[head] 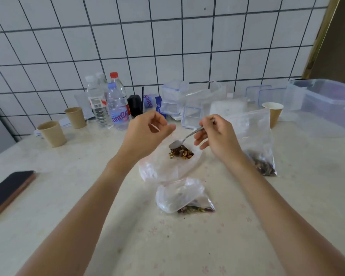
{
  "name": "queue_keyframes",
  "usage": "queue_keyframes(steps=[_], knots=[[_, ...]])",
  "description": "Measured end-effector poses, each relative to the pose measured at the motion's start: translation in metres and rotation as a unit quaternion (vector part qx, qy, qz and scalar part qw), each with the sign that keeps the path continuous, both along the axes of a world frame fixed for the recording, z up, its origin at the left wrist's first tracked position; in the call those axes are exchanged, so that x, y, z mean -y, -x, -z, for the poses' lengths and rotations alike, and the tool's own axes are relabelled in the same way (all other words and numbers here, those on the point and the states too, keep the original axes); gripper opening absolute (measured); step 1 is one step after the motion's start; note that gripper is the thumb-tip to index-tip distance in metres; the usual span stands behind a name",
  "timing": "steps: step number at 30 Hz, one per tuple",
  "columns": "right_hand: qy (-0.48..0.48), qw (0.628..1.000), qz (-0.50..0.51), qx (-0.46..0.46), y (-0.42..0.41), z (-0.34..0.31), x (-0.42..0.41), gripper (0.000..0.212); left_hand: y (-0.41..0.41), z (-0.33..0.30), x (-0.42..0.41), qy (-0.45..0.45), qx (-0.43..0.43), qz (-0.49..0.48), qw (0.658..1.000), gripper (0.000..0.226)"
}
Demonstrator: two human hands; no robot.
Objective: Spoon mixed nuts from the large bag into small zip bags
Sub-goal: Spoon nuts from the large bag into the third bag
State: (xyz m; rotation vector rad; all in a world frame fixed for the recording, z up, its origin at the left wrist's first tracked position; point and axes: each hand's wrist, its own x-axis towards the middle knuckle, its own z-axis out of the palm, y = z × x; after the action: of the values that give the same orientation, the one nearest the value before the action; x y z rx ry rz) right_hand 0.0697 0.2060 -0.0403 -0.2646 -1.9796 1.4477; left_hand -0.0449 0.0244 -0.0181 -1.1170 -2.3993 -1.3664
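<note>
While the spoon point(184, 137) sits tipped bowl-down over the little heap of mixed nuts point(181, 152), I'm reading this as mid-transfer: the nuts lie inside a clear small zip bag point(167, 166) lying on the table point(88, 196), and the spoon's bowl is right at its mouth. My right hand point(217, 136) pinches the handle up near its end, fingers curled round it, which keeps the hand out of the bag opening. My left hand point(147, 130) hovers over the bag's upper edge with thumb and fingers curled together; looks like it's pinching the thin plastic lip to hold the mouth open, but the film is so clear I honestly can't tell if it's gripping anything.

The large bag point(255, 140) stands just right of the right hand, nuts settled at its bottom, close enough for a short scoop. A filled small bag point(183, 196) lies nearer me, out of the way, so I'd guess one portion is done.

Further out: paper cups point(52, 134), water bottles point(116, 108), clear plastic boxes point(323, 100), a phone point(8, 192) at the left.
</note>
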Motion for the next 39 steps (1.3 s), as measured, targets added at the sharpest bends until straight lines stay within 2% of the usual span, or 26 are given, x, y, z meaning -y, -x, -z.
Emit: queue_keyframes(steps=[2,4,7,9,10,12,13,16,18,21,27,29,31,33,37,39], knots=[[-0.021,1.000,0.014,0.007,0.004,0.010,-0.001,0.023,0.013,0.005,-0.013,0.025,-0.096,-0.041,0.994,0.032],[-0.052,0.998,0.038,0.016,0.004,0.023,-0.005,0.024,0.028,0.011,-0.024,0.115,-0.149,-0.055,0.981,0.051],[-0.144,0.986,0.080,0.037,0.002,0.033,-0.010,0.026,0.046,0.014,-0.042,0.255,-0.150,-0.042,0.954,0.076],[-0.203,0.973,0.101,0.046,0.000,0.032,-0.011,0.029,0.054,0.016,-0.052,0.321,-0.149,-0.030,0.935,0.074],[-0.220,0.968,0.108,0.054,-0.001,0.031,-0.012,0.030,0.057,0.016,-0.056,0.340,-0.156,-0.026,0.927,0.064],[-0.235,0.963,0.110,0.069,-0.003,0.030,-0.012,0.030,0.058,0.017,-0.062,0.334,-0.179,-0.020,0.925,0.034],[-0.239,0.962,0.106,0.076,-0.003,0.031,-0.011,0.029,0.058,0.017,-0.064,0.313,-0.181,-0.013,0.932,0.027],[-0.240,0.961,0.108,0.086,-0.001,0.036,-0.005,0.028,0.054,0.020,-0.065,0.223,-0.147,0.012,0.964,0.027],[-0.230,0.961,0.135,0.073,0.001,0.039,-0.005,0.029,0.049,0.020,-0.064,0.189,-0.144,0.023,0.971,0.026],[-0.173,0.973,0.135,0.077,0.006,0.046,-0.007,0.025,0.044,0.017,-0.064,0.164,-0.150,0.044,0.974,0.023],[0.018,0.992,0.097,0.077,0.014,0.058,-0.004,0.025,0.044,0.017,-0.063,0.140,-0.162,0.094,0.972,0.023],[0.097,0.988,0.080,0.089,0.014,0.057,-0.005,0.024,0.046,0.020,-0.063,0.134,-0.172,0.098,0.971,0.018],[0.206,0.972,0.047,0.101,0.012,0.055,-0.006,0.019,0.048,0.024,-0.060,0.125,-0.186,0.106,0.969,0.011],[0.273,0.955,0.018,0.113,0.011,0.053,-0.005,0.017,0.052,0.027,-0.056,0.114,-0.201,0.111,0.967,0.012],[0.283,0.954,0.031,0.092,0.011,0.050,0.000,0.015,0.060,0.035,-0.047,0.114,-0.192,0.099,0.970,0.016],[0.292,0.951,0.033,0.092,0.011,0.049,0.001,0.017,0.062,0.036,-0.043,0.117,-0.195,0.079,0.971,0.030]])
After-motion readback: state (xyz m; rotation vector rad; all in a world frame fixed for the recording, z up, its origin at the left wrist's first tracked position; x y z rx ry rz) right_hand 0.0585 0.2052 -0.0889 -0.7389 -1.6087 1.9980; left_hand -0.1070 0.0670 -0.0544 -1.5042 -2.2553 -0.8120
